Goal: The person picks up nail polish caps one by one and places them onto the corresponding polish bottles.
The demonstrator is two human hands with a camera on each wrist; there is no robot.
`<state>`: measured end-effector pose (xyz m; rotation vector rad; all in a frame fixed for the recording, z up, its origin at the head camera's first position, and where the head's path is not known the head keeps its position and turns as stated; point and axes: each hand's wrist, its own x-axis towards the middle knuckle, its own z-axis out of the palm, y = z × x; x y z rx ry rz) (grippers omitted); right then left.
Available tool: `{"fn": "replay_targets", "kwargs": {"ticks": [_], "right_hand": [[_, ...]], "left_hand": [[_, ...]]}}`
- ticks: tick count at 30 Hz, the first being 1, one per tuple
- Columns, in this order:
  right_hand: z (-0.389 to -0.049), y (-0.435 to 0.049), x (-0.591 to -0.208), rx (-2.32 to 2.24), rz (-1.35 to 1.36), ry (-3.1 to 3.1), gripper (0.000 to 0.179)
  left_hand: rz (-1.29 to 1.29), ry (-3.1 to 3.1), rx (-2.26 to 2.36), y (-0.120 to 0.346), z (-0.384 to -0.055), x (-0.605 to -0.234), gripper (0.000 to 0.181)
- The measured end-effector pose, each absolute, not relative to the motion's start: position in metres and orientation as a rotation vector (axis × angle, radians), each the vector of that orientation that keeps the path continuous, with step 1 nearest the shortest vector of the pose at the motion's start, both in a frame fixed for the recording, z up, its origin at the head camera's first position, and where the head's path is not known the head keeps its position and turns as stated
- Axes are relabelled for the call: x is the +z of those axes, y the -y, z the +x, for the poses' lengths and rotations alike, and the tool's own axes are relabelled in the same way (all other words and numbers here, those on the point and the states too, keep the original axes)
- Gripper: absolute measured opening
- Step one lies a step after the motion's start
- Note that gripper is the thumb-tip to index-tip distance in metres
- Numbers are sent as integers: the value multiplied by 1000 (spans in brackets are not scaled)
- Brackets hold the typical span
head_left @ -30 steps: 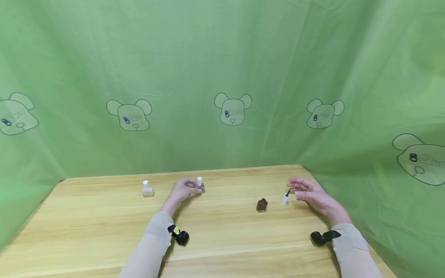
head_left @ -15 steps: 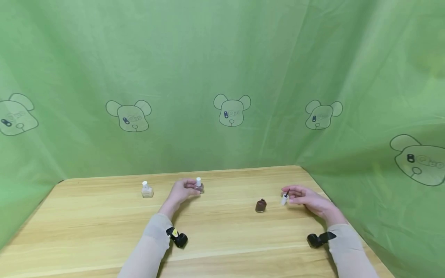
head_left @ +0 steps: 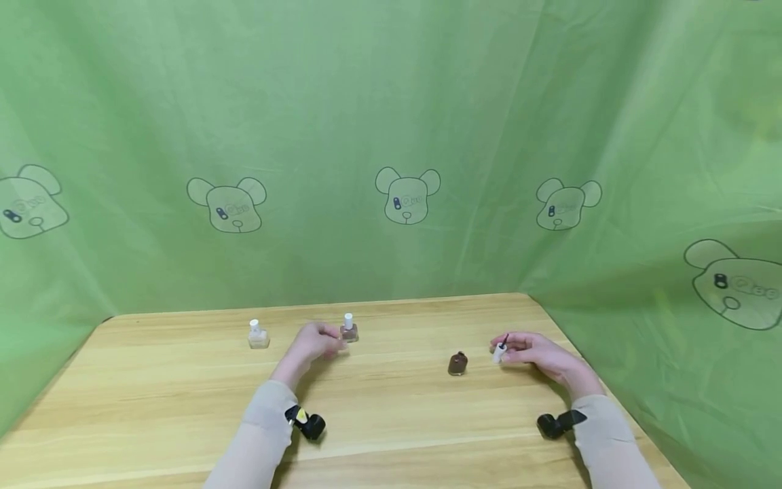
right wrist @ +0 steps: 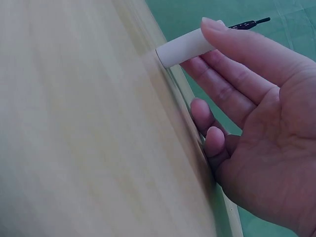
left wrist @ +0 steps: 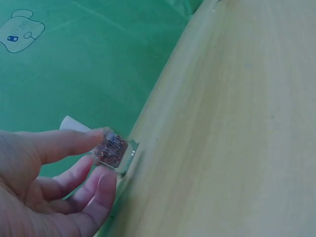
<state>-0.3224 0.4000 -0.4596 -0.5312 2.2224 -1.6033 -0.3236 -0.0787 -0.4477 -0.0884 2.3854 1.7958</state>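
Note:
My left hand point(head_left: 313, 343) is just left of a closed nail polish bottle point(head_left: 350, 333) with a white cap and glittery contents, upright on the table. In the left wrist view, the thumb and fingers are spread apart around the near side of that bottle point(left wrist: 111, 149), not pinching it. At the right, my right hand point(head_left: 540, 355) pinches a white nail polish cap point(right wrist: 185, 47) between thumb and fingers. Its dark brush point(right wrist: 251, 23) points up, and its closed end is down at the tabletop. An uncapped dark brown nail polish bottle point(head_left: 457, 365) stands left of this hand.
A pale nail polish bottle point(head_left: 258, 338) with a white cap stands at the back left of the wooden table point(head_left: 391, 421). Green cloth point(head_left: 318, 136) printed with bear heads hangs behind the table and along both sides.
My left hand has let go of the glittery bottle and drawn slightly left. My right hand has come left and down to the white cap, and its fingers have closed on it.

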Motion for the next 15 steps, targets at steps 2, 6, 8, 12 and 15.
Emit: {"fn": "replay_targets", "kwargs": {"ticks": [2,6,8,12,15], "right_hand": [[-322,-400,-459,-1597,-540,-2223,42],[-322,-399,-459,-1587,-511,-2245,42],[-321,-397,-458,-1574,-487,-2262,42],[-320,-395,-457,-1555,-470,-2282,41],[-320,-395,-457,-1559,-466,-2284,39]], "left_hand": [[-37,-2383,1751,77,-321,-445,23],[99,-2357,1699,70,-314,-438,18],[158,-2341,1685,65,-311,-435,20],[244,-2338,1637,53,-305,-429,26],[308,-2327,1606,43,-300,-424,29]]}}
